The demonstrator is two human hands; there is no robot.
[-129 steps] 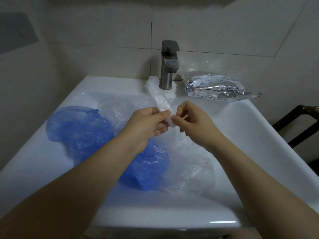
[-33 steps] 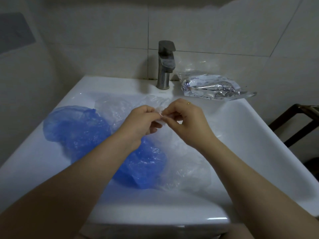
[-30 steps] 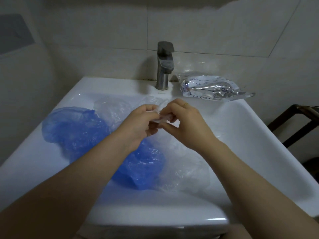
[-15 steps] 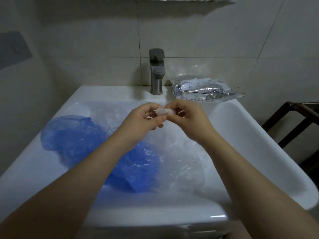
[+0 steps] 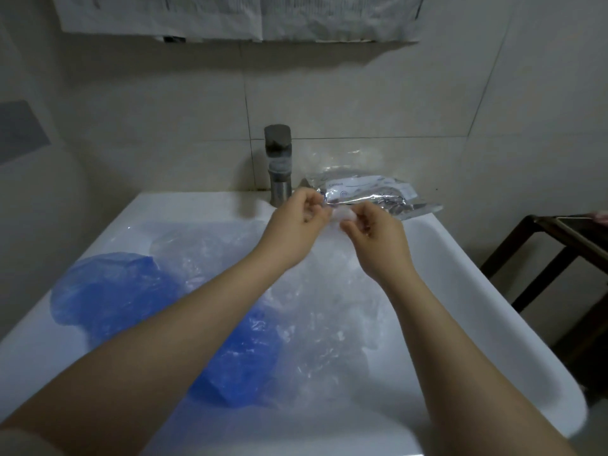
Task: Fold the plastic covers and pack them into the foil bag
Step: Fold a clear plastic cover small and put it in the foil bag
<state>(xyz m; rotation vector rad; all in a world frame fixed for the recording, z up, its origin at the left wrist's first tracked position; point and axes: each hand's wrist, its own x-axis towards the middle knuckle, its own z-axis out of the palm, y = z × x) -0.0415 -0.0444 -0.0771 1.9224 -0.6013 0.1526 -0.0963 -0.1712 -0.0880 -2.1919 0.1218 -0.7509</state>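
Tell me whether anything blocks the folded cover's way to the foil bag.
Nothing visible does. Both hands, left and right, pinch the folded cover right in front of the foil bag; the tap stands off to the left.

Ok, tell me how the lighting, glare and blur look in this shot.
Head view: dim, flat indoor light with a bluish cast; bright glare on the foil bag and small glints on the clear plastic covers; the left hand and right hand are slightly motion-blurred; wide-angle distortion bows the sink rim.
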